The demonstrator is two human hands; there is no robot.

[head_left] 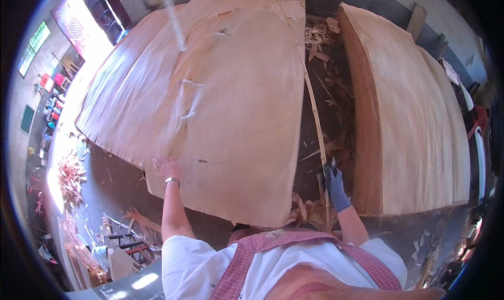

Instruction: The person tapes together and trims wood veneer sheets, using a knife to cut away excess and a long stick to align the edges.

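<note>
A wide, thin sheet of pale wood veneer (241, 116) lies in front of me, with several overlapping veneer sheets (131, 90) to its left. My left hand (167, 167), bare with a watch (172, 181) at the wrist, is at the near left part of the sheet; motion smears its fingers. In a blue-grey glove, my right hand (337, 187) is closed around a long, thin bamboo pole (315, 113). The pole runs along the right edge of the sheet, and its far end lies over the sheet's top. A small pointed tip shows by the gloved fingers; I cannot tell what it is.
A thick stack of veneer (415, 126) stands on the right, across a dark gap littered with scraps (321, 37). More veneer scraps (72, 174) lie on the floor at left. A bright doorway (86, 16) is at the far left, and a wall runs behind the stacks.
</note>
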